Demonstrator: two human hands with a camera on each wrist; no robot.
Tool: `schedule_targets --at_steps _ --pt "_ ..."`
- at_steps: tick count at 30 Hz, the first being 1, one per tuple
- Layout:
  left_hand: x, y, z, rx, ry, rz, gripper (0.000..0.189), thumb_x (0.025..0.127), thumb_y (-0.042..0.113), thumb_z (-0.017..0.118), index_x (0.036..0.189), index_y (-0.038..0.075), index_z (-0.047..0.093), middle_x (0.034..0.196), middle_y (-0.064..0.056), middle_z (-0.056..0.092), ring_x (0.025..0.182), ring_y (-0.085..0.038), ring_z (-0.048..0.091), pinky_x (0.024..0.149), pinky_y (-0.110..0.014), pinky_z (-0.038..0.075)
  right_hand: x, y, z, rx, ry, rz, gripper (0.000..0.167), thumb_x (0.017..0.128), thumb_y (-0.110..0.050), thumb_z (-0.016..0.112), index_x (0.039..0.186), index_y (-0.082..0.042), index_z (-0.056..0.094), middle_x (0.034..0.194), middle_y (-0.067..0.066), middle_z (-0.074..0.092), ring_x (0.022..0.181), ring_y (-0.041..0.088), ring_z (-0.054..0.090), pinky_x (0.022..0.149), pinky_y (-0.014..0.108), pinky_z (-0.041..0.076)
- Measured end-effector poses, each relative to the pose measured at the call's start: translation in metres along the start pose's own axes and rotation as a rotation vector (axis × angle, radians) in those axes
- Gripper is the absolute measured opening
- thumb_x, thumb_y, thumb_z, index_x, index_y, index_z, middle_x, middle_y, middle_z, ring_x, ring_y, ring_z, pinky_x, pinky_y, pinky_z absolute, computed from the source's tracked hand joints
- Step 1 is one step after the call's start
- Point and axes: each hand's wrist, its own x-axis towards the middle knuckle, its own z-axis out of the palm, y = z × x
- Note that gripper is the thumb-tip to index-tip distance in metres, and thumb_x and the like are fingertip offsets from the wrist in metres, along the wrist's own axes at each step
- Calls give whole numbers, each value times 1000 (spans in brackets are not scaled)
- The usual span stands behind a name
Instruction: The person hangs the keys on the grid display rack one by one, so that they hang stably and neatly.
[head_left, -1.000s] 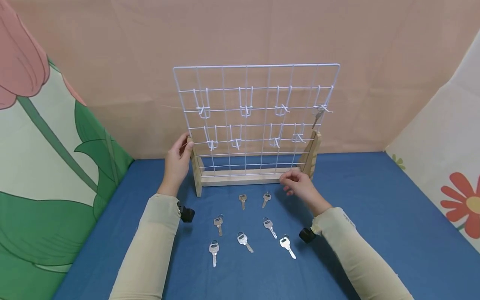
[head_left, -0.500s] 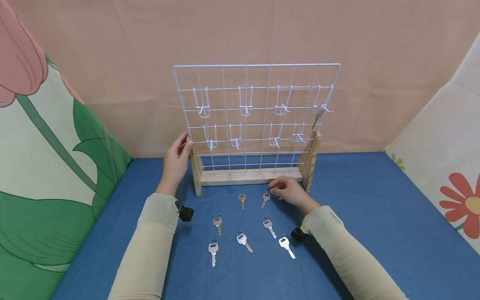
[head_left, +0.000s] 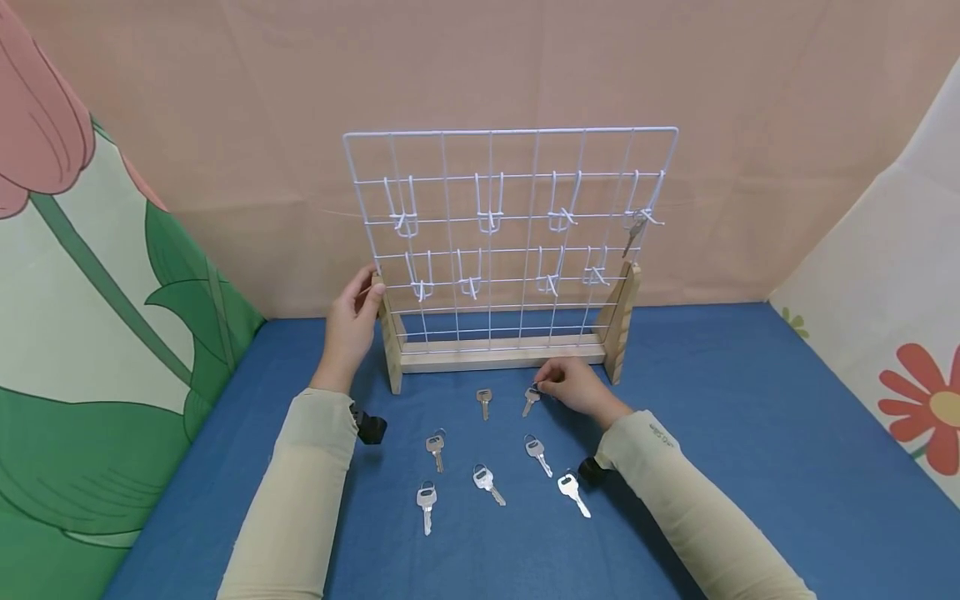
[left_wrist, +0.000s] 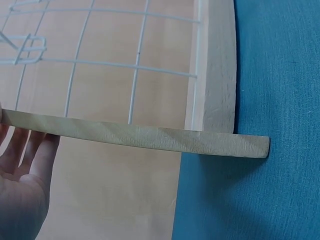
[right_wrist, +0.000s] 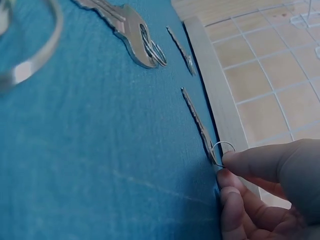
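My left hand [head_left: 351, 329] holds the upper left wooden post [head_left: 392, 350] of a white wire grid rack [head_left: 510, 131]. In the left wrist view its fingers [left_wrist: 42, 160] lie behind that post, and part of the hand is out of frame. By the rack's wooden base, my right hand [head_left: 581, 387] pinches the small metal ring [right_wrist: 223, 145] of a key [head_left: 531, 402] between thumb and fingertips. The key's blade points back toward me, low over the blue cloth. One key [head_left: 632, 240] hangs from the rack's upper right hook.
Several other silver keys with rings lie spread on the blue cloth [head_left: 480, 558], among them one key [head_left: 484, 404] left of the pinched one and another key [head_left: 536, 450] in front. White hooks [head_left: 489, 221] stick out from the grid in two rows.
My right hand has moved left and down from the base's right end to the key and now pinches its ring. The left hand stays on the post.
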Motion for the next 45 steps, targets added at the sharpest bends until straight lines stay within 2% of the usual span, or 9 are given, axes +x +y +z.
schedule_targets --at_steps 6,16,26,30,32,35,37,39,45 --pt "0 0 -1 9 0 -8 52 108 33 50 154 11 43 154 -13 47 139 -29 47 114 -45 40 -4 3 -1 19 2 -3 5 96 -4 67 93 -4 71 86 6 65 72 17 55 63 30 48" --pt "0 1 0 -4 2 -14 51 108 32 50 154 11 43 153 -13 47 138 -29 47 113 -45 41 -15 0 -5 241 23 7 10 99 -5 65 103 3 70 91 11 66 74 19 60 67 27 57" --pt "1 0 2 -6 5 -14 51 108 31 50 154 11 44 153 -14 47 138 -30 47 113 -46 41 -32 -18 -23 411 116 -15 18 98 -6 68 108 8 68 90 16 67 78 19 63 74 33 60" --pt "0 2 2 -12 -1 -20 50 108 29 49 155 10 42 153 -14 46 138 -30 46 114 -46 40 -39 -31 -33 458 171 -14 19 98 -11 69 108 5 67 95 15 67 80 18 65 79 37 61" --pt "-3 14 0 -11 -8 -32 50 109 24 48 155 6 41 154 -17 45 139 -32 45 114 -46 39 -42 -38 -38 486 207 -17 23 98 -14 70 109 5 66 97 14 67 82 20 65 80 33 60" --pt "-4 14 1 -5 -9 -33 51 109 27 48 155 7 40 154 -16 45 139 -32 46 114 -46 39 -46 -46 -48 525 274 -30 30 97 -19 71 113 6 64 99 9 67 84 19 66 79 26 59" --pt "-4 11 0 3 -6 -29 52 109 29 48 155 8 41 154 -15 45 138 -31 46 114 -46 40 -47 -51 -55 550 324 -57 31 97 -19 71 114 6 64 99 7 66 85 18 66 80 25 59" --pt "0 -2 1 4 2 -16 54 108 35 49 155 11 42 154 -12 46 137 -28 47 113 -45 41 -49 -56 -62 580 376 -86 30 96 -20 72 113 4 65 97 5 66 85 16 66 81 24 59" --pt "0 -1 1 6 3 -16 53 108 35 50 155 11 43 154 -12 46 137 -29 47 113 -44 41 -50 -64 -79 743 515 -153 31 94 -17 75 112 6 66 95 3 67 84 16 64 80 22 58"
